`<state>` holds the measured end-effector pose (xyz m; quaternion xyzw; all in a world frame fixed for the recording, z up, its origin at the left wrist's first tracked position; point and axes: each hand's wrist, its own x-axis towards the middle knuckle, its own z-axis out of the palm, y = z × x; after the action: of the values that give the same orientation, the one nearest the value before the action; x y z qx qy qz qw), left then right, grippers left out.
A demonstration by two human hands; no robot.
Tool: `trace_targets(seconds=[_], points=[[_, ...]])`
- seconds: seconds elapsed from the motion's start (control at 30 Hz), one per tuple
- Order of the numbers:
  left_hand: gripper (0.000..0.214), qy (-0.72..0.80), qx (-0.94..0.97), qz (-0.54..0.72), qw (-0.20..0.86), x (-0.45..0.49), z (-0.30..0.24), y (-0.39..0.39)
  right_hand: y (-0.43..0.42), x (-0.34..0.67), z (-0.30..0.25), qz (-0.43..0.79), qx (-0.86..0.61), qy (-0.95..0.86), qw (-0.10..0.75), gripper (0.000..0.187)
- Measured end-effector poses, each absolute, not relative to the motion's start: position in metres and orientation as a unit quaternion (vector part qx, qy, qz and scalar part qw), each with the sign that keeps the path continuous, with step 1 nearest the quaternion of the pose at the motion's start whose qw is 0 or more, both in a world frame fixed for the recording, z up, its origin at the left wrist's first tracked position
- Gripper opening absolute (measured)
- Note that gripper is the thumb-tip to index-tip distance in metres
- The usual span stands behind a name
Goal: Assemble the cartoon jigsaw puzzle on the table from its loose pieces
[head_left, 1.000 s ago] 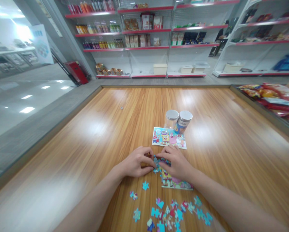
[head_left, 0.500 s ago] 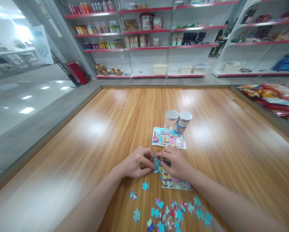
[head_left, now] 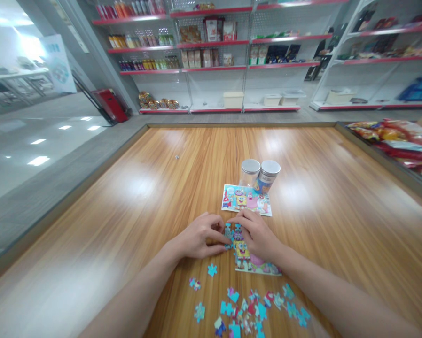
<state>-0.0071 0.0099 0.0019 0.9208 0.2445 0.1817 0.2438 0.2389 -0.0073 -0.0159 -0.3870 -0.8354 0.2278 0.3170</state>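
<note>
My left hand (head_left: 206, 236) pinches a blue jigsaw puzzle piece (head_left: 228, 238) at the left edge of a partly assembled puzzle (head_left: 242, 251); the piece is partly hidden by the fingertips. Over the upper part of that puzzle lies my right hand (head_left: 258, 236), fingers stretched to the left, covering some of its picture. A yellow square cartoon figure shows in the joined section. Beyond the hands lies a printed reference picture (head_left: 246, 201) with the same characters. Loose puzzle pieces (head_left: 246, 312) are scattered near me, with a single blue piece (head_left: 212, 269) below my left hand.
Two cylindrical containers with silver lids, one clear (head_left: 249, 174) and one with a printed label (head_left: 267, 177), stand at the reference picture's back edge. A tiny object (head_left: 177, 157) sits farther back on the wooden table (head_left: 126, 206). Snack bags (head_left: 401, 141) are at the right; stocked shelves (head_left: 214, 68) stand behind.
My right hand's thumb has drawn back under the hand, uncovering more blue and purple puzzle at the top. My left fingertips have shifted slightly right against the puzzle edge.
</note>
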Motion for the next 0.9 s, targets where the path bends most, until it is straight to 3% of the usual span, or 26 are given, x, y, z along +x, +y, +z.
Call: trace_targets(seconds=[0.17, 0.33, 0.57, 0.77, 0.9], points=[[0.014, 0.247, 0.920, 0.182, 0.243, -0.0068, 0.0013, 0.0096, -0.0058, 0.2394, -0.0194, 0.242, -0.396, -0.823, 0.327, 0.049], [0.033, 0.259, 0.920, 0.171, 0.240, -0.0063, 0.0014, 0.0094, -0.0062, 0.2396, -0.0183, 0.243, -0.393, -0.823, 0.331, 0.044], [0.025, 0.259, 0.919, 0.177, 0.238, -0.0068, -0.0014, 0.0099, -0.0053, 0.2397, -0.0169, 0.250, -0.392, -0.821, 0.333, 0.049], [0.052, 0.265, 0.910, 0.208, 0.240, -0.0059, -0.0021, 0.0094, -0.0027, 0.2394, -0.0165, 0.284, -0.391, -0.793, 0.371, 0.045], [0.054, 0.250, 0.913, 0.218, 0.239, -0.0062, -0.0041, 0.0104, -0.0024, 0.2395, -0.0150, 0.299, -0.393, -0.780, 0.384, 0.042]])
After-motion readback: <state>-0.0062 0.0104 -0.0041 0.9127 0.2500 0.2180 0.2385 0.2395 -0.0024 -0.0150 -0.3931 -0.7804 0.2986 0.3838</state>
